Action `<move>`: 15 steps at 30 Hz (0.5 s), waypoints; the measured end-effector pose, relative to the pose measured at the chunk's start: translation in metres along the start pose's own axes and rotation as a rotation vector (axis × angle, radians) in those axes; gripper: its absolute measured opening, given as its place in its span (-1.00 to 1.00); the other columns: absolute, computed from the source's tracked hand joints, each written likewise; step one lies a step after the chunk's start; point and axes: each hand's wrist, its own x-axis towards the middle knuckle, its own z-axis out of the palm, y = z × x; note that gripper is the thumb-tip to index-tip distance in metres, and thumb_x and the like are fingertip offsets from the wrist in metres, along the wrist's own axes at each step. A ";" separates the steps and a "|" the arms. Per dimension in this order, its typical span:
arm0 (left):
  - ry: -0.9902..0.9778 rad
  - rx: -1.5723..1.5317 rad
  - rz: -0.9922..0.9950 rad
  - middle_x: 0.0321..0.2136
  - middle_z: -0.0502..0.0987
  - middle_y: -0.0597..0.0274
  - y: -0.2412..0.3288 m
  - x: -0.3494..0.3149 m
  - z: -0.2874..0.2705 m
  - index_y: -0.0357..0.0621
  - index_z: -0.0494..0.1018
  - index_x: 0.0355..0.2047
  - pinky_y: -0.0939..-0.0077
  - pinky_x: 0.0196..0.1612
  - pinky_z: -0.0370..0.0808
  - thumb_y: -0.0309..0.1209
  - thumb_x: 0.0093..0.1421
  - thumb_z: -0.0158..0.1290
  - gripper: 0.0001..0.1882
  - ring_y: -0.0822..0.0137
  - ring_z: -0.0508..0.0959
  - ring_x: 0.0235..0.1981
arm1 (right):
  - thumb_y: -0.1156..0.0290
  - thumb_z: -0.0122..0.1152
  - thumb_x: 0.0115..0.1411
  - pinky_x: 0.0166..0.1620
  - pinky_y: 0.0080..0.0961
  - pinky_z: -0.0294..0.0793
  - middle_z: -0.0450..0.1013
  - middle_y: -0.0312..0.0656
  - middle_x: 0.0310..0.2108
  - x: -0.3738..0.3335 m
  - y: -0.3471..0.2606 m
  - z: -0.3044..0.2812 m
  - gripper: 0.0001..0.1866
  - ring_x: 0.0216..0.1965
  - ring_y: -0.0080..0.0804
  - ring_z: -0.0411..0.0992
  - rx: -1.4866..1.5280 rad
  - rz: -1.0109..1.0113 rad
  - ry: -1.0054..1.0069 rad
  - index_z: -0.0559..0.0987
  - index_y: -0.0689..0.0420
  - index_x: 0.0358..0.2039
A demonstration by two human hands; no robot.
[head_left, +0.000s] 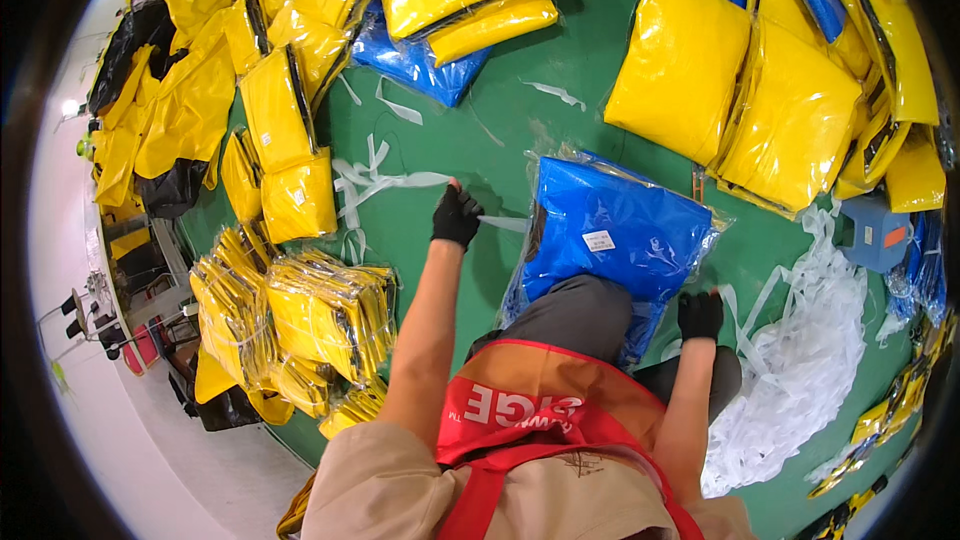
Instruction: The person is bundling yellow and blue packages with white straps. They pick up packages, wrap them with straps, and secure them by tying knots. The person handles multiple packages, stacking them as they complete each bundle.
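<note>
A bundle of blue plastic-wrapped packages (630, 215) with a small white label lies in front of me, under my bent knee. My left hand (457, 215), in a black fingerless glove, is closed on a white plastic strip (505, 224) just left of the bundle. The strip runs from the hand to the bundle's left edge, and its loose end trails away leftward. My right hand (700, 316), gloved alike, is held closed by the bundle's lower right corner. White strip shows close to that hand; what its fingers hold is hidden.
A tangled heap of white strips (800, 370) lies on the green floor (540, 120) to my right. Yellow packages (680, 65) are piled at the far right, with more along the far left. Tied yellow stacks (330, 310) stand near left. A blue-grey box (875, 232) sits far right.
</note>
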 end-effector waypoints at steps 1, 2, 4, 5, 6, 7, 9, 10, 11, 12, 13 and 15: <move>0.092 0.169 0.010 -0.73 0.28 0.41 0.013 -0.031 0.044 -0.04 0.37 -0.42 0.57 -0.64 0.18 -0.24 0.23 -0.12 -0.81 0.53 0.23 -0.74 | 0.29 -0.02 0.07 -0.25 -0.30 0.35 0.19 -0.27 -0.76 -0.011 -0.005 -0.027 -0.77 -0.58 -0.27 0.29 -0.375 -0.480 0.137 0.42 0.04 -0.68; 0.179 0.341 -0.008 -0.77 0.21 0.43 0.023 -0.055 0.094 -0.03 0.36 -0.45 0.61 -0.69 0.09 -0.22 0.23 -0.12 -0.80 0.58 0.15 -0.79 | 0.28 -0.04 0.09 -0.27 -0.32 0.35 0.21 -0.27 -0.74 -0.022 -0.028 -0.061 -0.80 -0.58 -0.29 0.30 -0.144 -0.249 0.108 0.42 0.04 -0.61; 0.321 0.738 0.070 -0.81 0.16 0.41 0.021 -0.100 0.182 -0.09 0.37 -0.46 0.65 -0.67 0.08 -0.16 0.25 -0.15 -0.71 0.55 0.16 -0.79 | 0.26 -0.07 0.12 -0.32 -0.36 0.35 0.26 -0.27 -0.69 -0.020 -0.087 -0.116 -0.83 -0.56 -0.31 0.32 0.316 0.197 0.152 0.42 0.04 -0.48; 0.224 0.866 0.077 -0.80 0.22 0.39 0.021 -0.115 0.235 -0.12 0.38 -0.44 0.62 -0.66 0.15 -0.19 0.23 -0.12 -0.73 0.51 0.22 -0.77 | 0.25 -0.09 0.14 -0.34 -0.38 0.35 0.28 -0.27 -0.67 -0.013 -0.114 -0.136 -0.83 -0.56 -0.32 0.32 0.411 0.300 0.185 0.42 0.03 -0.41; 0.127 0.989 0.089 -0.79 0.27 0.36 0.014 -0.129 0.269 -0.16 0.39 -0.43 0.58 -0.64 0.22 -0.21 0.21 -0.09 -0.74 0.46 0.28 -0.75 | 0.23 -0.11 0.16 -0.36 -0.40 0.35 0.30 -0.27 -0.64 -0.004 -0.143 -0.152 -0.81 -0.55 -0.34 0.33 0.435 0.349 0.185 0.42 0.03 -0.34; -0.114 1.239 0.163 -0.60 0.29 0.27 -0.005 -0.146 0.269 -0.19 0.37 -0.32 0.53 -0.46 0.23 -0.26 0.20 -0.10 -0.76 0.40 0.30 -0.57 | 0.22 -0.13 0.18 -0.38 -0.42 0.35 0.32 -0.27 -0.62 0.008 -0.177 -0.166 -0.78 -0.55 -0.35 0.34 0.422 0.373 0.129 0.42 0.03 -0.28; -0.574 1.608 0.244 -0.39 0.32 0.17 -0.071 -0.177 0.263 -0.23 0.34 -0.22 0.46 -0.30 0.27 -0.33 0.17 -0.10 -0.75 0.32 0.33 -0.39 | 0.20 -0.16 0.22 -0.42 -0.46 0.35 0.37 -0.27 -0.57 0.016 -0.239 -0.174 -0.71 -0.54 -0.37 0.35 0.117 0.353 -0.004 0.41 0.02 -0.14; -0.791 1.656 0.226 -0.38 0.34 0.16 -0.112 -0.184 0.290 -0.24 0.35 -0.22 0.44 -0.30 0.29 -0.36 0.14 -0.09 -0.75 0.30 0.35 -0.40 | 0.19 -0.18 0.23 -0.45 -0.48 0.35 0.39 -0.27 -0.55 0.015 -0.254 -0.184 -0.67 -0.53 -0.38 0.36 -0.099 0.308 -0.003 0.41 0.02 -0.08; -0.941 1.683 0.219 -0.36 0.35 0.15 -0.152 -0.198 0.301 -0.24 0.36 -0.22 0.42 -0.31 0.30 -0.38 0.11 -0.07 -0.75 0.29 0.36 -0.41 | 0.14 -0.16 0.22 -0.48 -0.45 0.33 0.38 -0.27 -0.61 0.004 -0.240 -0.166 -0.67 -0.57 -0.36 0.35 -0.217 0.114 0.103 0.44 -0.01 -0.10; -1.086 1.693 0.219 -0.34 0.37 0.13 -0.184 -0.212 0.312 -0.25 0.36 -0.23 0.40 -0.31 0.32 -0.41 0.08 -0.06 -0.74 0.27 0.38 -0.42 | 0.09 -0.13 0.21 -0.52 -0.43 0.31 0.36 -0.26 -0.66 -0.006 -0.224 -0.150 -0.66 -0.62 -0.33 0.34 -0.360 -0.053 0.232 0.46 -0.03 -0.12; -1.196 1.712 0.242 -0.33 0.38 0.12 -0.208 -0.225 0.321 -0.25 0.37 -0.23 0.38 -0.32 0.34 -0.43 0.04 -0.05 -0.74 0.26 0.39 -0.43 | 0.09 -0.12 0.20 -0.53 -0.42 0.30 0.36 -0.25 -0.66 0.000 -0.247 -0.176 -0.67 -0.61 -0.31 0.35 -0.051 -0.022 0.258 0.48 -0.05 -0.14; -1.328 1.746 0.452 -0.30 0.42 0.09 -0.229 -0.232 0.337 -0.26 0.38 -0.24 0.34 -0.33 0.38 -0.48 -0.02 -0.02 -0.72 0.23 0.43 -0.44 | 0.12 -0.06 0.19 -0.54 -0.43 0.28 0.38 -0.26 -0.59 0.010 -0.273 -0.223 -0.63 -0.59 -0.42 0.36 0.197 0.299 0.019 0.46 0.03 -0.09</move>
